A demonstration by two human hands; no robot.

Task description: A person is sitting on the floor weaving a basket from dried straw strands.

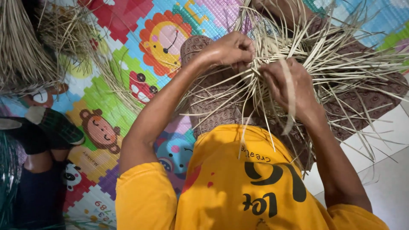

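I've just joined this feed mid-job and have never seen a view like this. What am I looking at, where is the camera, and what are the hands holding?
There is no machine here: a person works with two bare hands. The single picture comes from a camera on their head, looking down past a yellow shirt. The left hand and the right hand are both closed on pale dried straw strips, which fan out over the lap from a half-woven piece. Underneath lies a colourful animal-print play mat. More dried straw bundles lie at the upper left. Someone else's limb shows at the lower left.

Dry, matt, fibrous straw strips (324,55); soft yellow cotton shirt (238,187); smooth, faintly textured foam mat (128,55); brown patterned cloth (362,102).
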